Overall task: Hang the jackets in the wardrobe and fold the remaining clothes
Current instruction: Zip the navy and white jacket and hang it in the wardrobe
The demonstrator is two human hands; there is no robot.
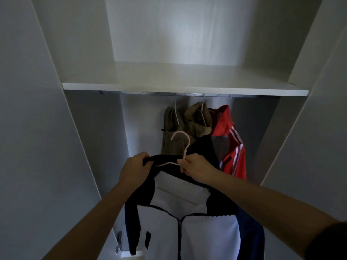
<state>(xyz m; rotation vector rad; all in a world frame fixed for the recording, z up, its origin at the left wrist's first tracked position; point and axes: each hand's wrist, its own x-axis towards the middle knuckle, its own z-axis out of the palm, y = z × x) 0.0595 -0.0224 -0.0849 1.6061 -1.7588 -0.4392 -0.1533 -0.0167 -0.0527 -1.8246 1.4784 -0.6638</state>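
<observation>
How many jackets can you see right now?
4: left olive-green jacket, second olive-green jacket and red white-striped jacket on the metal rail; white-and-black zip jacket held in front on pink hanger. More may be hidden.

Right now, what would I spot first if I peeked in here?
In the middle, the left hand grips the collar of a dark-and-white jacket and the right hand pinches its pink hanger. Behind them, a bright red jacket hangs from the rail, at the right.

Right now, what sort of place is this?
Likely a bedroom, facing an open wardrobe: shelf over a rail, a red jacket and olive jackets hanging from it, and a white jacket on a hanger held by the left hand and right hand.
</observation>
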